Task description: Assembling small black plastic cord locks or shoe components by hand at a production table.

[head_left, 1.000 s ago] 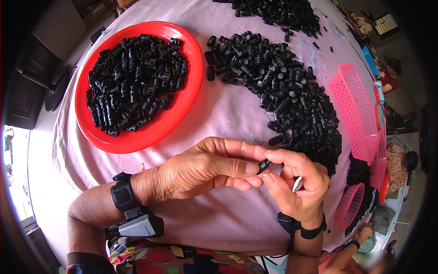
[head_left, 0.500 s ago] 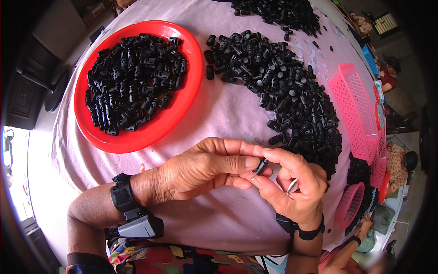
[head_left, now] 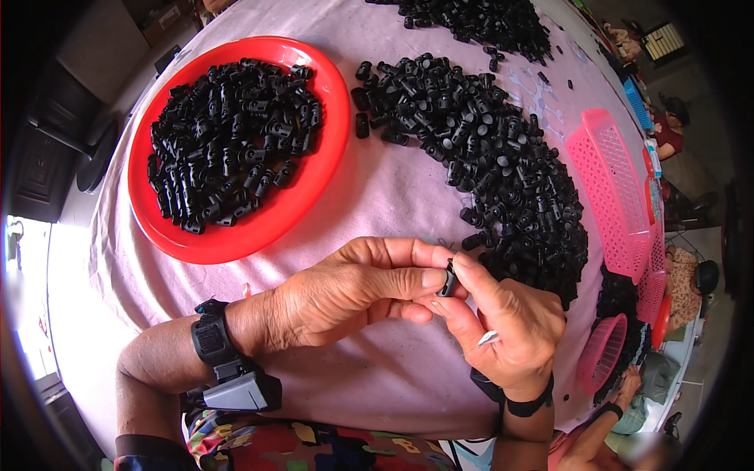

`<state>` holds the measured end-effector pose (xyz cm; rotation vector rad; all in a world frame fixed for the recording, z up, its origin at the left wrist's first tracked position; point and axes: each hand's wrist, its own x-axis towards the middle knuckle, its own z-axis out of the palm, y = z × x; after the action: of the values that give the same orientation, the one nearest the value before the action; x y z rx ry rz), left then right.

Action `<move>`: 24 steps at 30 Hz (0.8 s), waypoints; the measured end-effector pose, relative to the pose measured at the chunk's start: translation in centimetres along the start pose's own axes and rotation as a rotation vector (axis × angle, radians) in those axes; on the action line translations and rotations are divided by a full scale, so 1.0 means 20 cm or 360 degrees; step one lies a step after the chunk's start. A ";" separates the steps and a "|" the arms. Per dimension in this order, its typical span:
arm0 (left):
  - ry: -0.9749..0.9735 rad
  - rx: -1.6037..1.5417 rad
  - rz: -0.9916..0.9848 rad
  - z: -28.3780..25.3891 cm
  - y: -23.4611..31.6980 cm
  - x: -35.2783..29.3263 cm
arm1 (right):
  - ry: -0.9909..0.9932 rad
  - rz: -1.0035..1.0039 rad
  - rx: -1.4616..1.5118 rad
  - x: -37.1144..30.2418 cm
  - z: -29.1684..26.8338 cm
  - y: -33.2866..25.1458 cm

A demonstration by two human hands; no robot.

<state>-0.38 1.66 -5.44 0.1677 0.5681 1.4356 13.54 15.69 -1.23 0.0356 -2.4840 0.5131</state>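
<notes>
Between the thumb and fingers of my left hand point(head_left: 353, 286) is a small black cord lock point(head_left: 448, 281), tilted slightly. My right hand point(head_left: 514, 334) closes in from the other side, its index finger and thumb at the lock's top and bottom ends. A thin silvery metal piece point(head_left: 488, 337) sticks out from the same hand's palm; its kind is mostly hidden by the fingers. Just beyond both hands spreads a big loose pile of black cord locks point(head_left: 510, 173). To the far left, a red round plate point(head_left: 334, 157) holds many more cord locks, heaped together.
A pink cloth point(head_left: 393, 204) covers the table. Another black heap point(head_left: 487, 23) lies at the far edge. Pink perforated baskets point(head_left: 605, 180) and a round pink basket point(head_left: 603, 353) stand at the right, where another person's arm point(head_left: 605, 424) reaches in.
My right hand has shifted slightly, its index finger straightening along the cord lock. The lock now stands more upright, and the metal piece has turned and moved a little left and down.
</notes>
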 end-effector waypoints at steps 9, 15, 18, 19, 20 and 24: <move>0.0067 -0.0056 0.0051 0.03 -0.01 0.00 | -0.0006 -0.0301 -0.0330 -0.03 -0.02 0.02; 0.0142 -0.0039 0.0050 0.03 -0.01 0.00 | -0.0045 -0.0343 -0.0402 -0.03 -0.03 -0.01; 0.0119 -0.0032 0.0049 0.03 -0.01 0.00 | 0.0018 -0.0251 -0.0241 -0.01 -0.02 -0.03; 0.0096 -0.0057 0.0067 0.03 -0.01 0.00 | 0.0019 -0.0251 -0.0240 -0.01 -0.01 -0.04; 0.0072 -0.0082 0.0085 0.03 -0.01 0.00 | 0.0019 -0.0078 -0.0186 0.00 -0.01 -0.05; 0.0008 -0.0038 0.0063 0.04 -0.01 0.00 | -0.0111 0.0245 -0.0183 -0.01 -0.03 -0.03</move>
<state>0.09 1.88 -4.85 0.1570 0.5545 1.4809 14.12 15.42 -0.63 -0.1876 -2.5934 0.4379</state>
